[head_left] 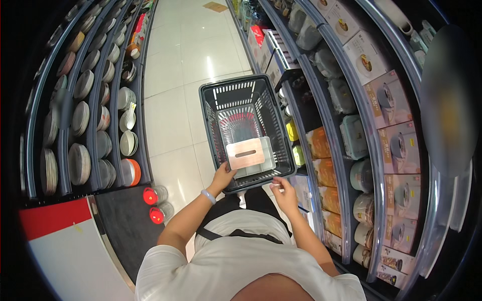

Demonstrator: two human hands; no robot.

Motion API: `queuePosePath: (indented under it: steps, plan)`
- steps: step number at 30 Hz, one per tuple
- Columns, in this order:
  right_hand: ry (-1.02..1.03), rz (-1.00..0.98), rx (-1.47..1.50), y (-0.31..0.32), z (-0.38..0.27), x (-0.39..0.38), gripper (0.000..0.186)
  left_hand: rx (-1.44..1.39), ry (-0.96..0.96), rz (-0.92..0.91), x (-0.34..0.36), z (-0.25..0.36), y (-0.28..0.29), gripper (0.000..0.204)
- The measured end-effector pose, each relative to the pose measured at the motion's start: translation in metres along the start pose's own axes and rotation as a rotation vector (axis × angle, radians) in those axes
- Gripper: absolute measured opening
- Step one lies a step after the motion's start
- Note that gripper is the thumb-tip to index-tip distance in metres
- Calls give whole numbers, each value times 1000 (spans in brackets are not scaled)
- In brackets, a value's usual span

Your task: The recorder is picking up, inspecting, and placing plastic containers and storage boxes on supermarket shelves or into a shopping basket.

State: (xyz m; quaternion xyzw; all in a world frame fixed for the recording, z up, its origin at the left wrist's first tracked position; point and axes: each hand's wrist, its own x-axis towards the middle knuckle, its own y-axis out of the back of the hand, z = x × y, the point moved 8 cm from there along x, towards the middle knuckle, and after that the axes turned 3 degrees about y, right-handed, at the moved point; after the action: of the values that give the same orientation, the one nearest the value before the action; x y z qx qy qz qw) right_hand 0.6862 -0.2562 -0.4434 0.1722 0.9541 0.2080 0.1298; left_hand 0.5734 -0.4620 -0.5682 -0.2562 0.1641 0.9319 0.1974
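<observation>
A black plastic shopping basket (282, 120) with slotted walls is in front of my body. In its near part sits a tissue box (240, 159) with a pale wood-coloured slotted lid, and a whitish compartment section (268, 153) beside the lid. My left hand (224, 179), a pale band on its wrist, reaches over the near left rim. Its fingers close on the lid's near left corner; part of the grip is hidden. By the near right corner of the basket is my right hand (286, 195), fingers loosely curled, thumb apart, nothing visible between them. Whether it touches the rim I cannot tell.
Shelves of stacked plates and bowls (80, 118) line the left side. Boxed goods (389, 98) and plastic containers (351, 133) fill the right shelves. Two red-lidded jars (156, 195) stand at the left shelf's end. Tiled floor (173, 115) runs ahead, with a cardboard piece (216, 6) far off.
</observation>
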Motion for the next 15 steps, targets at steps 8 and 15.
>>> queuePosePath:
  steps: [8,15]
  plan:
    - [-113,-33,-510,-33,91,119,41,-266,277,179,63,-47,-8,75]
    - [-328,-103,-440,-73,189,147,56,-357,411,183,67,-70,-19,74]
